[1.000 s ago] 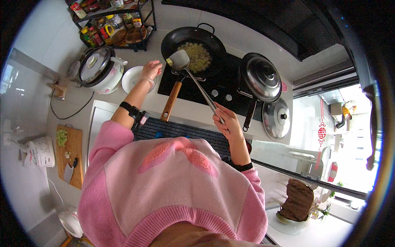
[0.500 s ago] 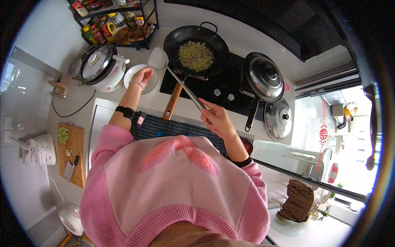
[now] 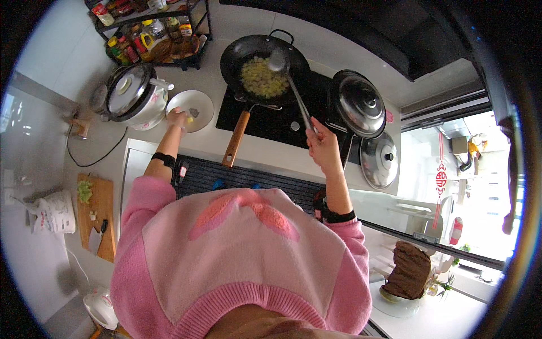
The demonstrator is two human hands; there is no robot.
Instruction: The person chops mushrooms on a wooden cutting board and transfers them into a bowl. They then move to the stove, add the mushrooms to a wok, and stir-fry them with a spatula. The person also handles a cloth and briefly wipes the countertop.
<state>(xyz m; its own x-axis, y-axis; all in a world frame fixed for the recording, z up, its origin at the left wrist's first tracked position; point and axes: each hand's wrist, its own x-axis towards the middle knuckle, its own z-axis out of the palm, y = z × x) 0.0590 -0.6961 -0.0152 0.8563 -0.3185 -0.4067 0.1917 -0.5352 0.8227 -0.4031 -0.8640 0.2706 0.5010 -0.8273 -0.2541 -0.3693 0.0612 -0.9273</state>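
Note:
My right hand point(image 3: 322, 141) grips the long metal handle of a spatula point(image 3: 278, 61), whose blurred head is over the black wok point(image 3: 230, 55) with cubed pale-yellow food point(image 3: 259, 79). My left hand point(image 3: 176, 117), fingers curled, is at the left rim of a white plate point(image 3: 206, 104); what it grips, if anything, is unclear. A small yellow piece point(image 3: 189, 120) lies in the plate beside those fingers. The wok's wooden handle point(image 3: 237, 138) points toward me, between my hands.
A cooker point(image 3: 132, 99) stands left, below a condiment rack point(image 3: 200, 39). On the hob point(image 3: 299, 110), a lidded pan point(image 3: 361, 101) sits right, beside a loose lid point(image 3: 378, 161). A board point(image 3: 101, 195) with greens and a knife lies lower left. A window point(image 3: 468, 186) is at right.
The spatula head has moved from left of the wok to over the food. My right hand has shifted right. My left hand has moved left and down to the plate's edge.

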